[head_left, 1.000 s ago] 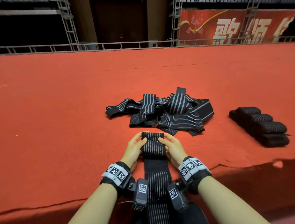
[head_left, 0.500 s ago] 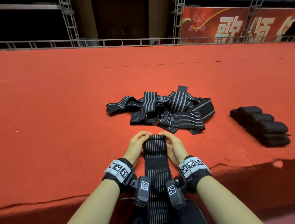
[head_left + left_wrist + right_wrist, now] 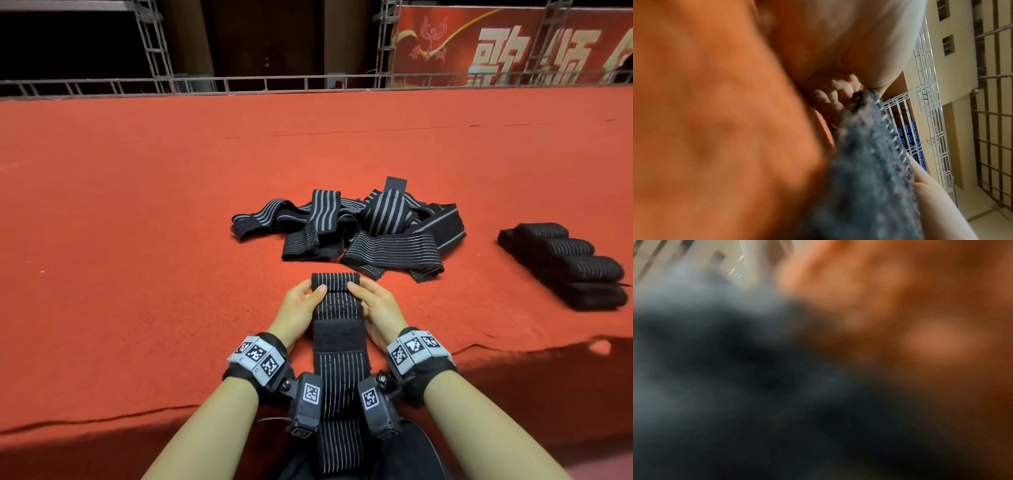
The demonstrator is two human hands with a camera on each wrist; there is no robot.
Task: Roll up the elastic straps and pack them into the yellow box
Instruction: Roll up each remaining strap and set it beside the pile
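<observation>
Strap [image 3: 337,310] lies flat on the red carpet [image 3: 137,240], its long axis running from the grip back toward the person. Left hand [image 3: 299,305] and right hand [image 3: 375,305] pinch the started roll [image 3: 335,281] at its far end, equally near. Loose straps [image 3: 359,233] lie beyond the grip, finished rolls [image 3: 568,263] to its right. Left wrist view shows fingers [image 3: 835,92] curled under the edge; right wrist view is blurred. No yellow box is visible.
</observation>
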